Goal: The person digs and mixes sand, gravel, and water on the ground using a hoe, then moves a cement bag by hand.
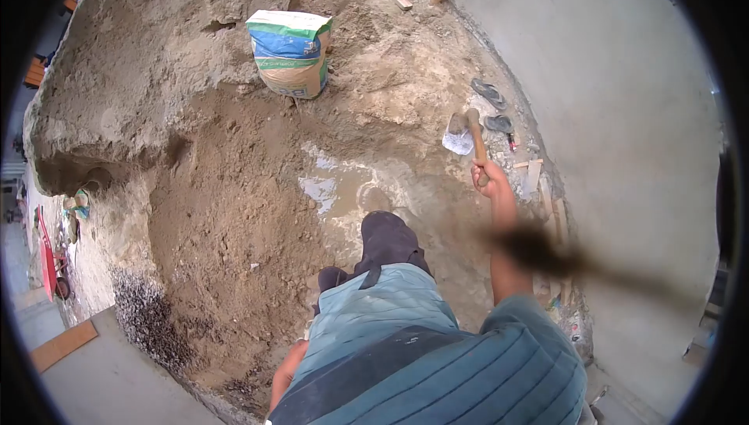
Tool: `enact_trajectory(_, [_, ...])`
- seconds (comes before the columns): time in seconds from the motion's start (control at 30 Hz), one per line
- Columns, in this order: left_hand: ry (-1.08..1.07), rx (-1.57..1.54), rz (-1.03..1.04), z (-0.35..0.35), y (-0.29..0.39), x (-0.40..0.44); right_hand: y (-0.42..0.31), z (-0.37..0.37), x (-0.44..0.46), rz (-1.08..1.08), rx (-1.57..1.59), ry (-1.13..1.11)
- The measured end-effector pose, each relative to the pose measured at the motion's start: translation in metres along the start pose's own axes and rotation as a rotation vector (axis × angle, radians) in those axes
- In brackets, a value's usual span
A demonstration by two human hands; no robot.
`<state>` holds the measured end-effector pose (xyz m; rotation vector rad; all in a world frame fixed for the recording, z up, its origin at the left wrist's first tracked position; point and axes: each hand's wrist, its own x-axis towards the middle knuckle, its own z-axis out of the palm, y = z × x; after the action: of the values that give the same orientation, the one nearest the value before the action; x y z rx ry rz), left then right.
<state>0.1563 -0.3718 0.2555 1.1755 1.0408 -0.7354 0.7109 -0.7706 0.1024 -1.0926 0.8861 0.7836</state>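
My right hand (488,177) is closed around a wooden handle (478,143), held out to the right of my body. I cannot make out the whole tool. By the handle's far end lies a white, crumpled-looking piece (457,138); whether it touches the handle is unclear. My left forearm (287,374) shows low beside my shirt, with the fingers hidden. In front of my legs is a wet patch with puddled water (320,189) on the sandy ground. A dark, blurred thing (538,249) crosses the view close to the camera.
A blue, green and white bag (290,52) stands upright by a large sand heap (140,58). Slippers (489,93) lie near the grey wall (624,113) on the right. Dark gravel (148,312), a board (64,345) and a red wheelbarrow (48,257) are at left.
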Motion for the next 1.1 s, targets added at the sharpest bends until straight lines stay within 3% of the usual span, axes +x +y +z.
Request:
enact_trajectory(0.13, [-0.048,0.007,-0.036,0.033,0.101,0.012,-0.057,0.034,0.027,0.001,0.014,0.092])
enact_trajectory(0.17, [-0.067,-0.018,-0.002,0.041,0.122,0.015,-0.071,0.025,0.071,-0.201,0.062,0.194])
enact_trajectory(0.27, [-0.108,-0.129,0.064,0.058,0.156,0.037,-0.128,0.028,0.078,-0.066,0.241,0.087])
enact_trajectory(0.37, [-0.046,-0.079,0.122,0.071,0.185,0.056,-0.166,-0.016,0.113,0.049,0.323,0.011])
enact_trajectory(0.5, [0.025,0.080,0.190,0.076,0.220,0.073,-0.203,-0.006,0.065,0.015,0.137,0.097])
enact_trajectory(0.73, [0.225,0.115,0.277,0.062,0.207,0.092,-0.226,0.009,0.050,-0.143,-0.147,0.110])
enact_trajectory(0.83, [0.298,0.053,0.310,0.049,0.174,0.107,-0.219,0.020,0.066,-0.464,-0.565,0.459])
enact_trajectory(0.93, [0.397,-0.020,0.283,0.036,0.149,0.120,-0.229,0.007,0.073,-0.540,-0.700,0.618])
enact_trajectory(1.0, [0.460,-0.044,0.277,0.019,0.128,0.132,-0.242,-0.002,0.072,-0.470,-0.819,0.663])
enact_trajectory(1.1, [0.498,-0.089,0.284,0.002,0.109,0.138,-0.240,0.009,0.040,-0.581,-0.916,0.686])
